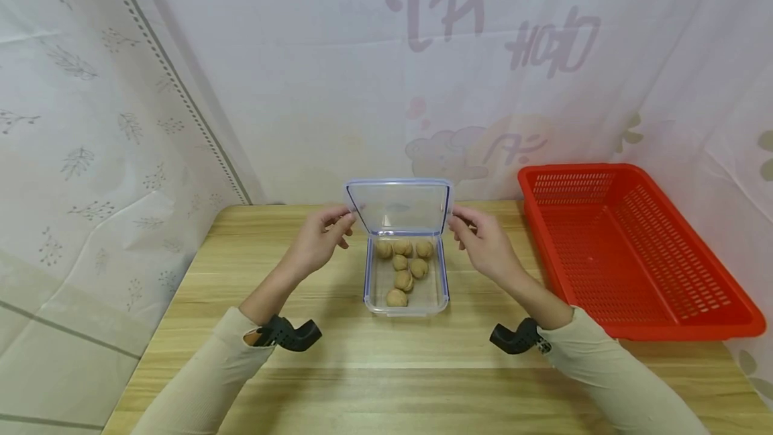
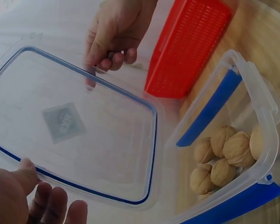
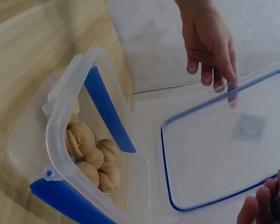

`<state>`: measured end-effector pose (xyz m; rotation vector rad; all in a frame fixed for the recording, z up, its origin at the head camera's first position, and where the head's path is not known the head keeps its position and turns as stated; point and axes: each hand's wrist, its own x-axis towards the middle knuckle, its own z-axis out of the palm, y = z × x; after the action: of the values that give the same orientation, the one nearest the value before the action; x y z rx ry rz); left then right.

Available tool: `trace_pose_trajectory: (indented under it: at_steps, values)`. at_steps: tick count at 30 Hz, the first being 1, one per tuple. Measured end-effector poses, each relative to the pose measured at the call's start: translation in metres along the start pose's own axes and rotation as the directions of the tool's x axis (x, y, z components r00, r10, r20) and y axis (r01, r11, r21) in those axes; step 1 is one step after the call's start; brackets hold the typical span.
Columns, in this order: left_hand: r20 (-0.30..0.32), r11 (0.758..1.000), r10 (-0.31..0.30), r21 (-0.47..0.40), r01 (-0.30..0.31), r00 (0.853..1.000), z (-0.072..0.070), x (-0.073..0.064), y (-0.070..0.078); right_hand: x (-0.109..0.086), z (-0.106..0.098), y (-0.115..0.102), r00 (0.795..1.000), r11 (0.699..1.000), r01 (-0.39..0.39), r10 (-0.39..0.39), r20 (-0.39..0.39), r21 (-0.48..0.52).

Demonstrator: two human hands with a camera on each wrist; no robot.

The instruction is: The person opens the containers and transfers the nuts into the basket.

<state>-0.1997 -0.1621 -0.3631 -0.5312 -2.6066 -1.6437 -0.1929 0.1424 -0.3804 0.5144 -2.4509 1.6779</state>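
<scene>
A clear plastic lid (image 1: 401, 207) with a blue seal stands raised and tilted at the far edge of a clear food container (image 1: 380, 287). My left hand (image 1: 325, 237) pinches the lid's left edge between thumb and finger. On the opposite edge, my right hand (image 1: 480, 240) pinches the lid the same way. Several walnuts (image 1: 402, 280) lie in the container, also visible through its wall in the left wrist view. Blue clips (image 3: 109, 109) run along the container's sides and hang down. Both wrist views show the lid's square label (image 2: 64, 122).
A red plastic basket (image 1: 604, 274) with perforated walls stands on the right of the wooden table (image 1: 290, 381). Printed cloth (image 1: 302, 86) hangs behind and to the left. Black wrist cameras (image 1: 292, 335) are worn on both wrists.
</scene>
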Motion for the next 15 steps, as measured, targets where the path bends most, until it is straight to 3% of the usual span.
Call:
trace_pose_trajectory:
  at_steps: [3, 6, 10, 15]
  values:
    - [-0.018, 1.0, 0.03, 0.007, -0.03, 0.999, -0.002, 0.001, 0.003, 0.001, -0.002, -0.002, 0.999, 0.997, 0.045, -0.047, -0.028, -0.062]
    - [-0.01, 0.998, 0.025, -0.053, -0.025, 1.0, -0.004, 0.005, 0.008, 0.003, -0.002, -0.004, 0.998, 0.997, 0.053, -0.056, -0.042, -0.061]
    - [0.026, 0.988, -0.047, -0.144, 0.05, 0.999, -0.007, 0.009, 0.012, 0.007, 0.004, -0.007, 1.0, 0.999, -0.014, 0.014, -0.016, 0.041]
    - [0.046, 0.985, -0.117, -0.119, 0.121, 0.992, -0.017, 0.011, 0.013, 0.012, 0.013, -0.01, 0.993, 0.986, -0.11, 0.104, 0.049, 0.123]
